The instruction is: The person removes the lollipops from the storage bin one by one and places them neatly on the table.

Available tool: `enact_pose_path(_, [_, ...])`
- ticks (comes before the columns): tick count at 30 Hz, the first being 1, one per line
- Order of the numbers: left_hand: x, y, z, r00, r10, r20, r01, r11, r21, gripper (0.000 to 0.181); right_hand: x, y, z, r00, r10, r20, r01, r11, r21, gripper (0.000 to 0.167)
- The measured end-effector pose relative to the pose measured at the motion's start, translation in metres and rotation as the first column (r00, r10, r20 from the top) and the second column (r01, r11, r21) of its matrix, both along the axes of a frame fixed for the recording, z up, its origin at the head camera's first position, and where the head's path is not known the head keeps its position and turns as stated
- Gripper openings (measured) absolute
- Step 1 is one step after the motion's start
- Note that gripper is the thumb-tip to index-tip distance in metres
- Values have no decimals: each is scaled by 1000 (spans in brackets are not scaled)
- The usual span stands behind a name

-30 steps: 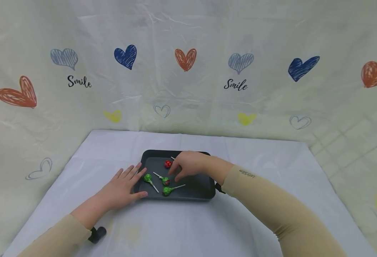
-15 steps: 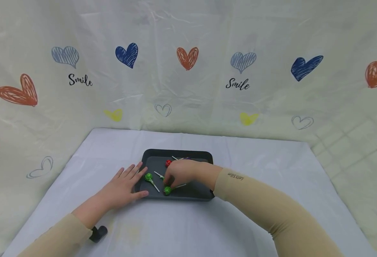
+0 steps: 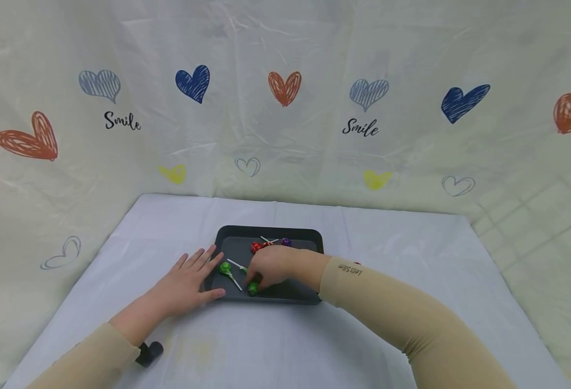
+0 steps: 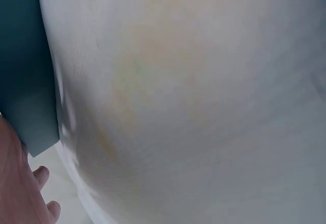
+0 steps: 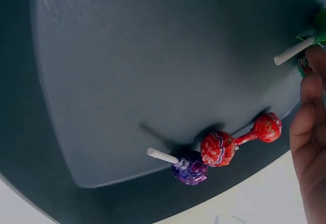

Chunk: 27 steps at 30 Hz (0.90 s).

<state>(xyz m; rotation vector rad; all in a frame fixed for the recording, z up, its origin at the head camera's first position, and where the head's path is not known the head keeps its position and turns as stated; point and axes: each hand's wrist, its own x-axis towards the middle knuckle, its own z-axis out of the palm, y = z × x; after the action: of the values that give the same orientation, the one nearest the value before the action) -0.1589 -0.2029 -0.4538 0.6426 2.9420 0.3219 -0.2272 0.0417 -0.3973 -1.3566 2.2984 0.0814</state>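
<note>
A dark grey baking tray [image 3: 295, 294] holds several wrapped lollipops. My left hand [image 3: 180, 289] lies with straight, spread fingers over the tray's left rim. Close to its fingertips is a green lollipop [image 3: 225, 268]. My right hand [image 3: 272, 266] reaches down into the tray with curled fingers, pinching a second green lollipop, of which mainly the white stick [image 3: 237, 264] shows. Just in front of those fingers lies a third green lollipop [image 3: 253, 288]; in the right wrist view its stick [image 5: 294, 51] points away from the hand.
Along the tray's far side lie red lollipops [image 5: 218, 148] and a purple lollipop [image 5: 189, 168]. The table wears a white cloth [image 3: 207, 346]. Behind it hangs a pale sheet [image 3: 314, 173] printed with hearts. A black strap piece [image 3: 149, 354] shows at the left wrist.
My right hand has come down and toward me, onto the middle green lollipop, whose stick has shifted slightly left. Red and purple lollipops behind it are now uncovered. The left hand has stayed put.
</note>
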Motion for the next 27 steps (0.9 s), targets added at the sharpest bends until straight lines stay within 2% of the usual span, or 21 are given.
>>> enact_pose_path(6, [-1, -1, -3, 1000, 8, 9, -8, 1000, -23, 94, 2, -2, -3, 1000, -3, -19, 3, 1000, 15, 30])
enact_pose_path(14, [0, 1, 1, 1000, -2, 4, 2, 1000, -13, 93, 2, -2, -6, 999, 2, -51, -1, 1000, 21, 29])
enact_pose_path(18, [1, 2, 3, 1000, 1, -3, -1, 1000, -10, 93, 3, 1, -6, 998, -15, -59, 17, 999, 29, 25])
enact_pose_path(27, [0, 1, 1, 1000, 7, -2, -7, 1000, -26, 94, -1, 11, -9, 997, -48, -65, 50, 999, 21, 23])
